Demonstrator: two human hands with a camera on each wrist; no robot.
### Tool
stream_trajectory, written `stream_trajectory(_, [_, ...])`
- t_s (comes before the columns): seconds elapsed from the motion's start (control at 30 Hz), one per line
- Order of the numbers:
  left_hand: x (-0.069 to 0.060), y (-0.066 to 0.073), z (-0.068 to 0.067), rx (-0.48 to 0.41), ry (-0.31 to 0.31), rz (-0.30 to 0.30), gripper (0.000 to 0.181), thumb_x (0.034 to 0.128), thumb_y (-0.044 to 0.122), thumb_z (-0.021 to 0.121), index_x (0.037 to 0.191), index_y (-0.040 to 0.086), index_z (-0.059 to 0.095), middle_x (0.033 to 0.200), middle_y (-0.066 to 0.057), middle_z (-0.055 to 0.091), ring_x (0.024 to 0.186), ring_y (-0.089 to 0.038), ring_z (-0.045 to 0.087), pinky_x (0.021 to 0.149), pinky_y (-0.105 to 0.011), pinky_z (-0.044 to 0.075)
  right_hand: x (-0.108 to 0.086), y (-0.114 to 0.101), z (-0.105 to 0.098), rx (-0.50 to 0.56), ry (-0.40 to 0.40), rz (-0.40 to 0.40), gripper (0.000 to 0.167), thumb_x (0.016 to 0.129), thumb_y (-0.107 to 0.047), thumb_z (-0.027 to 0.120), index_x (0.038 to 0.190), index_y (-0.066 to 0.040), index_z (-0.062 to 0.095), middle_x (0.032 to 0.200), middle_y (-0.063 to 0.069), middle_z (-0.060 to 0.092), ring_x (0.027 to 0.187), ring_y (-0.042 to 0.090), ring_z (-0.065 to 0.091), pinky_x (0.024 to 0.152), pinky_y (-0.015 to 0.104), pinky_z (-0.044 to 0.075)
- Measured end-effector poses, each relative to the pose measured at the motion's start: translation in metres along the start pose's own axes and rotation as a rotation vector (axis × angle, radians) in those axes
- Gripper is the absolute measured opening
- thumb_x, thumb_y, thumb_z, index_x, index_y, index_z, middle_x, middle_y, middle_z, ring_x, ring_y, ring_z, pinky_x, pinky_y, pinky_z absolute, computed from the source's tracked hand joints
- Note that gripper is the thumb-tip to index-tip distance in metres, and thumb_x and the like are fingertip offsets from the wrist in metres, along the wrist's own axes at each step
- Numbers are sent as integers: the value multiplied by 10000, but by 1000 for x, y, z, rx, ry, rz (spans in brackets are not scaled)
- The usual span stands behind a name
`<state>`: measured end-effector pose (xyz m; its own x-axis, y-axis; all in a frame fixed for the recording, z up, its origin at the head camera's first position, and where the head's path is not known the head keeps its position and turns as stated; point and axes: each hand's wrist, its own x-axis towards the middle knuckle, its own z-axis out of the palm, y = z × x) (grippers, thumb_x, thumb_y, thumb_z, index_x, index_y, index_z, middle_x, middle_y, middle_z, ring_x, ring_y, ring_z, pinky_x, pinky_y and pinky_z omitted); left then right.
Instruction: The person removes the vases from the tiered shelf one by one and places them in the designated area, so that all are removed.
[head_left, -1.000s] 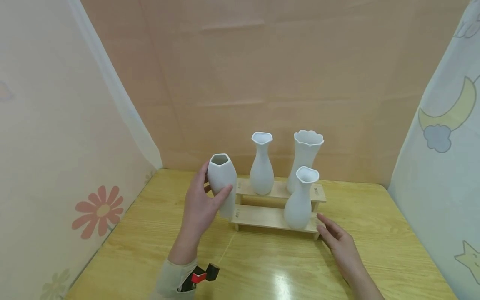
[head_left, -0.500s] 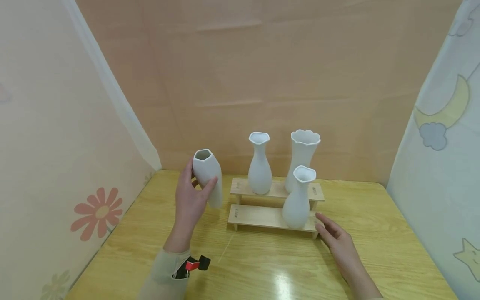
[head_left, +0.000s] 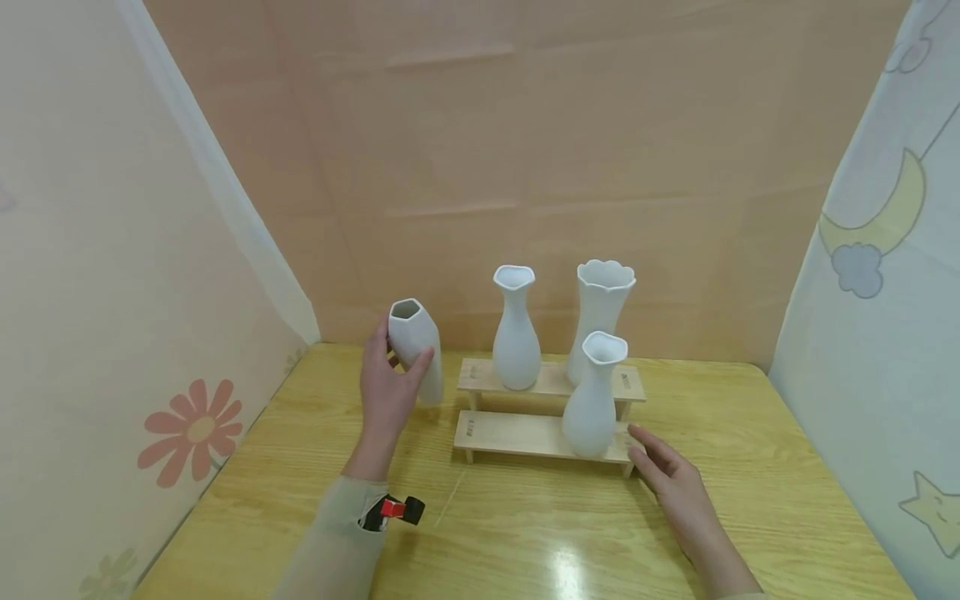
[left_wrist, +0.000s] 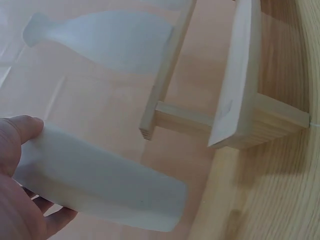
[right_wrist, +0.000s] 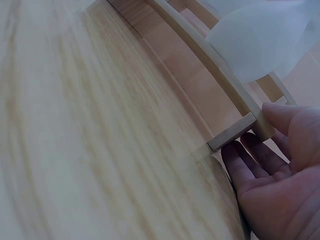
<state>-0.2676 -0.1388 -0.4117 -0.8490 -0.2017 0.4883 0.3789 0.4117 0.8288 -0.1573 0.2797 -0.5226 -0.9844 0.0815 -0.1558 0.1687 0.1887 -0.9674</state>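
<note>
My left hand [head_left: 386, 392] grips a white faceted vase [head_left: 420, 346] with a five-sided mouth, thumb on its near side and fingers behind. The vase tilts slightly, left of a two-step wooden stand [head_left: 502, 433]; in the left wrist view its base [left_wrist: 175, 205] looks raised off the table. At the stand's right end, my right hand [head_left: 678, 492] pinches the lower board; the right wrist view has the thumb [right_wrist: 280, 117] on the board's end and fingers by the leg. A narrow-necked white vase [head_left: 588, 417] stands on the lower step.
On the upper step stand another narrow-necked vase [head_left: 517, 350] and a taller vase [head_left: 600, 312] with a scalloped rim, partly hidden by the lower one. The wood-grain table [head_left: 510, 533] is bounded by an orange backdrop [head_left: 450, 167] and patterned side sheets.
My left hand has carried the faceted vase leftward and away from me, off the stand's left end, then nearly stopped. My right hand keeps its place at the stand.
</note>
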Motion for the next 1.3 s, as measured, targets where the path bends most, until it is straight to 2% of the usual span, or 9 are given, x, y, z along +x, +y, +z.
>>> stream_trajectory(0.17, [6, -12, 11, 9, 7, -20, 849, 975, 194, 881, 1684, 135, 419, 1555, -148, 529, 1351, -351, 561, 1075, -592, 555, 2, 1, 0, 2, 6, 14, 719, 1118, -501, 624, 1721, -178, 401, 1800, 75, 266, 1644, 346, 251, 1264, 439, 319])
stream_trajectory(0.23, [8, -16, 15, 12, 6, -28, 840, 977, 204, 880, 1679, 137, 423, 1555, -145, 527, 1353, -347, 560, 1079, -587, 553, 2, 2, 0, 3, 5, 18, 718, 1120, -497, 624, 1722, -178, 398, 1803, 75, 259, 1647, 346, 244, 1258, 425, 326])
stream_trajectory(0.37, [11, -23, 22, 10, 5, -41, 838, 974, 210, 883, 1675, 149, 429, 1542, -149, 532, 1347, -348, 566, 1075, -579, 558, 2, 2, 1, 5, 3, 22, 719, 1119, -498, 627, 1723, -181, 398, 1808, 83, 249, 1648, 350, 243, 1195, 292, 381])
stream_trajectory(0.43, [13, -26, 24, 13, 8, -45, 835, 970, 203, 885, 1672, 148, 435, 1538, -159, 536, 1349, -357, 569, 1068, -581, 562, 2, 2, 1, 6, 3, 18, 723, 1115, -503, 631, 1721, -181, 402, 1809, 88, 248, 1647, 356, 244, 1178, 272, 389])
stream_trajectory(0.7, [14, -35, 31, 22, 19, -48, 832, 960, 191, 893, 1659, 119, 448, 1529, -185, 543, 1350, -378, 571, 1055, -599, 563, 2, 2, 2, 0, 8, 2, 727, 1110, -522, 629, 1711, -171, 421, 1807, 100, 254, 1648, 376, 240, 1236, 431, 349])
stream_trajectory(0.83, [14, -38, 34, 18, 13, -48, 841, 970, 203, 884, 1675, 133, 430, 1547, -177, 530, 1366, -374, 565, 1065, -601, 558, 1, 1, 1, -20, 7, 6, 739, 1107, -538, 626, 1716, -177, 413, 1804, 107, 266, 1642, 371, 259, 1214, 362, 381])
stream_trajectory(1.0, [15, -40, 37, 21, 0, -58, 832, 988, 217, 869, 1681, 133, 416, 1559, -168, 515, 1380, -373, 556, 1085, -612, 547, 1, 0, 1, -21, 9, 17, 746, 1104, -539, 632, 1720, -183, 407, 1804, 101, 271, 1643, 365, 257, 1067, 121, 420])
stream_trajectory(1.07, [15, -41, 38, 23, -5, -65, 834, 990, 218, 867, 1684, 133, 411, 1562, -170, 510, 1385, -376, 552, 1091, -619, 543, 1, 1, 1, -18, 10, 17, 744, 1104, -538, 634, 1719, -184, 410, 1801, 95, 279, 1641, 361, 260, 1016, 74, 414])
stream_trajectory(1.3, [15, -45, 42, 26, -21, -74, 846, 984, 211, 872, 1684, 126, 405, 1567, -176, 509, 1399, -393, 546, 1103, -619, 538, 2, 0, 1, -23, 7, 25, 744, 1107, -547, 621, 1724, -194, 400, 1803, 96, 274, 1643, 366, 256, 1092, 159, 436])
